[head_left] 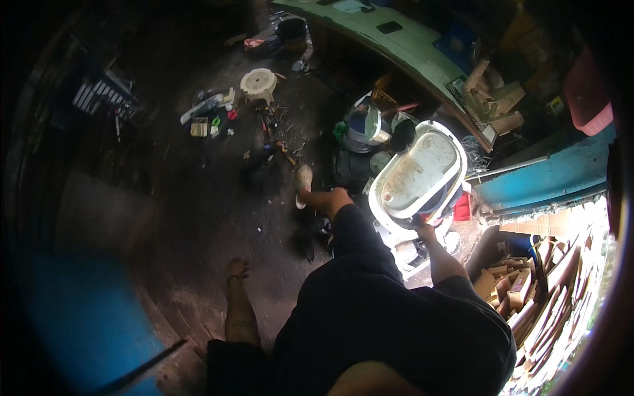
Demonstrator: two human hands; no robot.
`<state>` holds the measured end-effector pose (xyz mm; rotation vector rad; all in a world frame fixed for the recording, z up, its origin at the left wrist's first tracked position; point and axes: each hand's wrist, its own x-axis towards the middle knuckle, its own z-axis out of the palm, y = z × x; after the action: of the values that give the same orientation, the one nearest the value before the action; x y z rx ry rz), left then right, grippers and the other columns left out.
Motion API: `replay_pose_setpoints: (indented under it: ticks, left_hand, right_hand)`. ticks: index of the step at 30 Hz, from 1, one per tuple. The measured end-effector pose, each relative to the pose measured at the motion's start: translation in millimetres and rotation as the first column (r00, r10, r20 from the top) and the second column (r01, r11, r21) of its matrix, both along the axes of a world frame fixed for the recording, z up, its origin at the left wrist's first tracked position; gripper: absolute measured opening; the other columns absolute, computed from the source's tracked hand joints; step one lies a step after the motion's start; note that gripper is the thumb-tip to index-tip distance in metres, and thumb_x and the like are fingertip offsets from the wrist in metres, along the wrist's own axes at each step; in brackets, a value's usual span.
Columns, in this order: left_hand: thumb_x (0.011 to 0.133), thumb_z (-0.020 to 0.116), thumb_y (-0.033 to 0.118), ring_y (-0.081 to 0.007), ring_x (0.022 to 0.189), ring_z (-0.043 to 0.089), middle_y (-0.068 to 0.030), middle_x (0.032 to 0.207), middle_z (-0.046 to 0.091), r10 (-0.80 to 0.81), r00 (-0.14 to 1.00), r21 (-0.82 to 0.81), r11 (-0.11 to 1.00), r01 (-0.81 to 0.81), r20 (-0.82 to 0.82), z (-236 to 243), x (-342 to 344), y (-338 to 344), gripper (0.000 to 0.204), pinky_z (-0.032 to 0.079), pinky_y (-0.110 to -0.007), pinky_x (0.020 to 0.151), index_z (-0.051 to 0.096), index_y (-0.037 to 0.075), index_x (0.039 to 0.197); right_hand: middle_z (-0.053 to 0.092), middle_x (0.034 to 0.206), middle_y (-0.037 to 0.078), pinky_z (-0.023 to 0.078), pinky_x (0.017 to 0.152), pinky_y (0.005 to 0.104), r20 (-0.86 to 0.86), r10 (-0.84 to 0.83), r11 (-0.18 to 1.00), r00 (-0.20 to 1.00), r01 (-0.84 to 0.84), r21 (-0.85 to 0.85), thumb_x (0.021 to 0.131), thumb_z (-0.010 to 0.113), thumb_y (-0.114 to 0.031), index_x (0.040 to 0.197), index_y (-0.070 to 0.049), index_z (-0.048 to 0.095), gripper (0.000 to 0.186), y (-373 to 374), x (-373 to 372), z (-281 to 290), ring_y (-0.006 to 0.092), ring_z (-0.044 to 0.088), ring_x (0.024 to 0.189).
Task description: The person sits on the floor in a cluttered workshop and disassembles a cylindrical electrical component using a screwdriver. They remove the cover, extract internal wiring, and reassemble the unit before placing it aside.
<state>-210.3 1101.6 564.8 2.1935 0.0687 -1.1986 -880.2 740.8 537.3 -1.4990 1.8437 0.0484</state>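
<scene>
A white oval plastic tub, stained brown inside, leans tilted at my right side among other things. My right hand is at its near rim, fingers closed around the edge; the fingertips are partly hidden. Over the dark floor my left hand hangs with its fingers apart and nothing in it. One of my feet, in a light shoe, is on the floor ahead, left of the tub.
Buckets stand beyond the tub. A white stool and scattered tools are farther ahead. Along the right runs a green table. Cardboard pieces pile up at the near right. A red container sits beside the tub.
</scene>
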Motion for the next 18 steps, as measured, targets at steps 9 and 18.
replay_pose_setpoints:
  ticks: [9,18]
  left_hand:
    - [0.090,0.069,0.015,-0.0205,0.096,0.066,-0.0107,0.111,0.071,-0.093,0.951,-0.632,0.728,0.266,0.294,-45,166,-432,0.040,0.052,-0.036,0.087,0.064,0.001,0.127]
    - [0.089,0.070,0.034,-0.0269,0.081,0.068,-0.0164,0.096,0.073,-0.382,0.772,-0.241,0.797,0.554,0.508,-11,288,-758,0.043,0.053,-0.040,0.078,0.067,-0.003,0.110]
  right_hand:
    - [0.071,0.090,0.015,0.056,0.063,0.0434,0.079,0.070,0.998,0.994,-0.070,-0.005,0.090,0.068,-0.029,0.121,-0.005,0.062,0.039,-281,257,-82,0.0278,0.071,0.075]
    - [0.071,0.102,0.016,0.053,0.078,0.0390,0.537,0.165,0.968,0.828,-0.032,-0.249,0.093,0.064,-0.033,0.122,-0.008,0.065,0.038,-559,520,154,0.0255,0.070,0.081]
